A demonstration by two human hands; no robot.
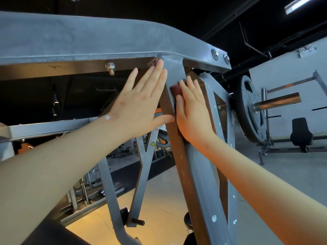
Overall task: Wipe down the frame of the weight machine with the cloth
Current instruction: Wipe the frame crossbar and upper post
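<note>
Reddish cloth (177, 90) under flat right hand (193, 115) high on grey strut (196, 167), left hand (141, 106) spread; specked lower length seemingly unwiped.

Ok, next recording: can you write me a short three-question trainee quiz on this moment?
1. True or false: the right hand presses a dark red cloth against the grey metal frame post.
2. Fingers of the left hand reach: A) a cable, B) where the post meets the grey top beam, C) a dumbbell?
3. Fill in: the round black weight plate sits on a shiny metal ___.
Key: 1 true; 2 B; 3 bar.
</note>
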